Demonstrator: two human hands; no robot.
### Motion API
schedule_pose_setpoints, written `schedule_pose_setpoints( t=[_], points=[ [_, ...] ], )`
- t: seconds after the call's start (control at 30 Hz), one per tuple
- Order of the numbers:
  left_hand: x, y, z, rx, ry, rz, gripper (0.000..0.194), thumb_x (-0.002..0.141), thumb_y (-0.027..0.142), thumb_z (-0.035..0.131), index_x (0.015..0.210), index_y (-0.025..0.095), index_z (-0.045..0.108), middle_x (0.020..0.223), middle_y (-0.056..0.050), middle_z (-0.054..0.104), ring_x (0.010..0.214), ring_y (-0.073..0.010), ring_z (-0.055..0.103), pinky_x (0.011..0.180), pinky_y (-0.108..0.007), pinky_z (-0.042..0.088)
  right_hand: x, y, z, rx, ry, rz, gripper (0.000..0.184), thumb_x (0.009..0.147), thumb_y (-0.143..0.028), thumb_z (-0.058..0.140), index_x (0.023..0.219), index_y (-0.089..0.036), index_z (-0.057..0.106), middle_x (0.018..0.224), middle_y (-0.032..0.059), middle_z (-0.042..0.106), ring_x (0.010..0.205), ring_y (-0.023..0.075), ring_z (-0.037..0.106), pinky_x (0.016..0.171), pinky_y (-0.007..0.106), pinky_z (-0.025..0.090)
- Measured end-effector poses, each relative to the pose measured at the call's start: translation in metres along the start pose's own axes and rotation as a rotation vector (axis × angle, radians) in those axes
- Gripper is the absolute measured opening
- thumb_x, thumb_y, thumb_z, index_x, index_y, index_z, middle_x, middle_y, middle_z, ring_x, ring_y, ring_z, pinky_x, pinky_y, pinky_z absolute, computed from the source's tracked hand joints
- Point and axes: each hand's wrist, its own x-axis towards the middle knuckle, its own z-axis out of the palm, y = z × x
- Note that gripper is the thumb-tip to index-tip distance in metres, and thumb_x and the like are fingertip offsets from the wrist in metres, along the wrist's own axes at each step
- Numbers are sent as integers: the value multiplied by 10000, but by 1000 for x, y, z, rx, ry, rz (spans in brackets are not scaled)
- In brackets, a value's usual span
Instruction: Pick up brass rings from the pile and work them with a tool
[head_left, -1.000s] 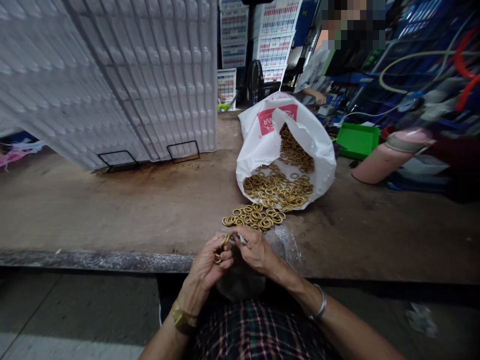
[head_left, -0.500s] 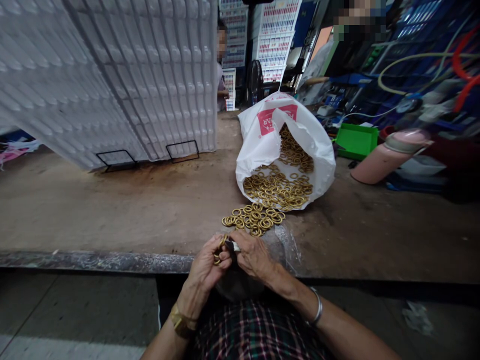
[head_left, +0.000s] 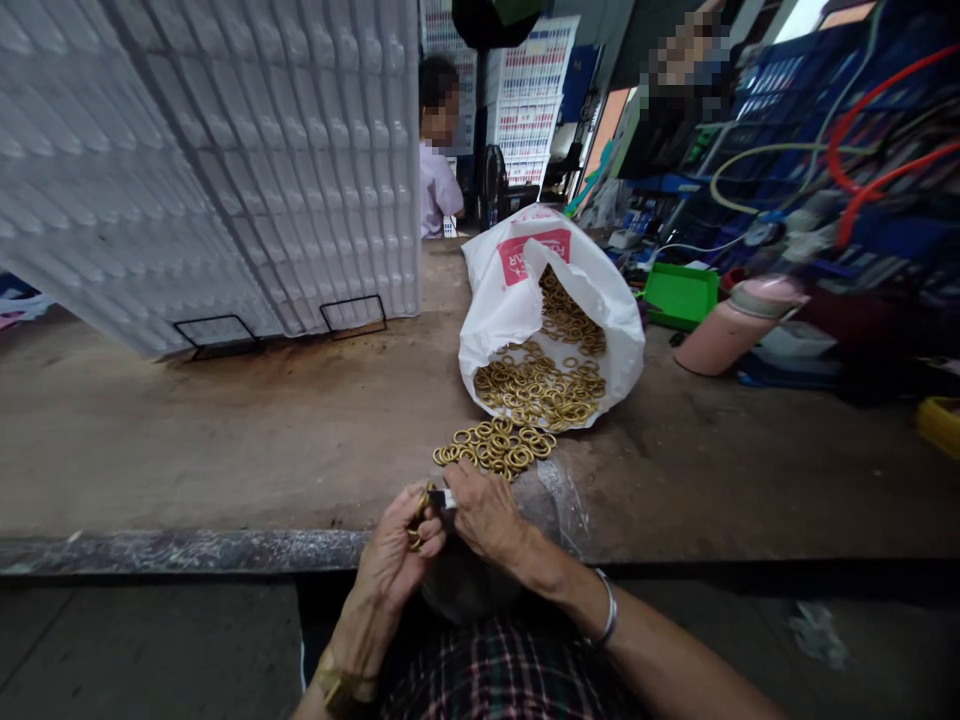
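At the near edge of a worn tabletop (head_left: 225, 440), a person's left hand (head_left: 394, 555) and right hand (head_left: 484, 515) meet fingertip to fingertip, forearms angling in from below over a plaid garment (head_left: 510, 670). The left hand is curled around a few brass rings (head_left: 416, 520), fingers bent toward the palm; the right hand, knuckles up, pinches a small pale piece (head_left: 444, 497) against those rings. What that piece is cannot be made out, and the hands hide how many rings are held. A gold watch (head_left: 341, 688) sits on the left wrist, partly cut off by the lower edge; a silver bangle (head_left: 606, 620) circles the right. Just beyond the hands lies a loose pile of rings (head_left: 495, 448), spilling from a white plastic bag (head_left: 525, 300) lying on its side. Clear plastic film (head_left: 562, 500) beside the right hand is hard to read. Behind, white moulded trays (head_left: 225, 150) lean upright, and another person (head_left: 436, 170) stands half hidden behind them.
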Motion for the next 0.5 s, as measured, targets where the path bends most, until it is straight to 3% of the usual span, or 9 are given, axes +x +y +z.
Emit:
schedule_pose_setpoints(
  t=[0.17, 0.27, 0.4, 0.5],
  points=[
    [-14, -1, -4, 78, -103, -54, 285, 652, 253, 721, 699, 160, 456, 560, 58, 416, 393, -19, 296, 346, -145, 209, 26, 21, -8, -66, 55, 138, 237, 796, -98, 400, 960, -194, 544, 929, 69, 596, 757, 184, 576, 632, 279, 391],
    [-12, -4, -10, 45, -59, -68, 305, 625, 269, 740, 747, 166, 480, 552, 67, 397, 397, -22, 299, 356, -149, 203, 41, 32, -12, -103, 95, 129, 218, 786, -123, 426, 951, -197, 548, 930, 65, 589, 743, 184, 584, 626, 278, 406],
    [3, -5, -23, 4, 26, -127, 424, 588, 204, 748, 954, 186, 535, 569, 71, 420, 400, -25, 330, 373, -146, 220, 54, 35, -11, -161, 70, 96, 233, 788, -158, 436, 991, -175, 549, 967, 97, 575, 755, 208, 598, 627, 311, 438],
    [15, -3, -33, -32, 40, -180, 364, 536, 165, 773, 850, 167, 587, 596, 35, 505, 433, -46, 408, 371, -147, 258, 61, 36, -5, -184, 58, 97, 217, 778, -155, 431, 940, -160, 576, 958, 112, 573, 730, 234, 612, 596, 340, 452]
  ],
)
